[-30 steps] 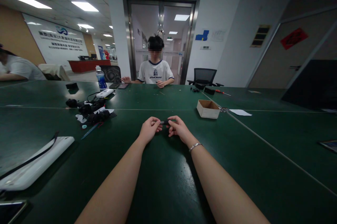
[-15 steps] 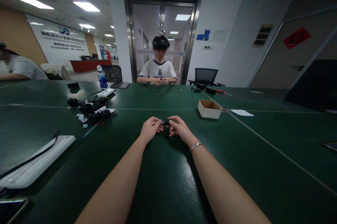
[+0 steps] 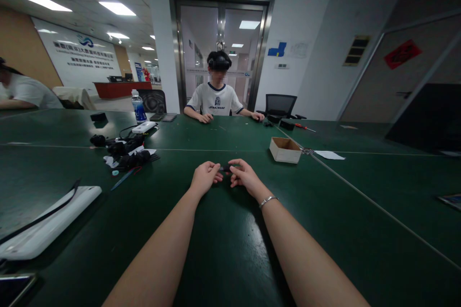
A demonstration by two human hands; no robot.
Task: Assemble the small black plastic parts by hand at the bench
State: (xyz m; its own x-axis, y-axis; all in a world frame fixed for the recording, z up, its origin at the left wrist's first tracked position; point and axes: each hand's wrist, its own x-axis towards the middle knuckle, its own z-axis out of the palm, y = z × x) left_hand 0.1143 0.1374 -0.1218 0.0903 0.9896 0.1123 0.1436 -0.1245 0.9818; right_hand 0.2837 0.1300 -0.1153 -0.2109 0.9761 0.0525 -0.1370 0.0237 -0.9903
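Note:
Between my two hands is a small dark piece with a thin paler end, too small to name. My left hand pinches the paler end between thumb and forefinger. On the dark end, the thumb and fingertips of my right hand are closed, with a silver bracelet at that wrist. Both hands are just above the green table. Beyond the right hand stands an open cardboard box, its inside mostly hidden.
Black gear, a blue pen-like tool and a water bottle are at left. Nearer lies a long white case. White paper and a red screwdriver lie at right. Another person sits opposite.
My hands stay almost where they were, still gripping the small dark piece. The person opposite has moved their hands apart, one reaching toward black objects at the right.

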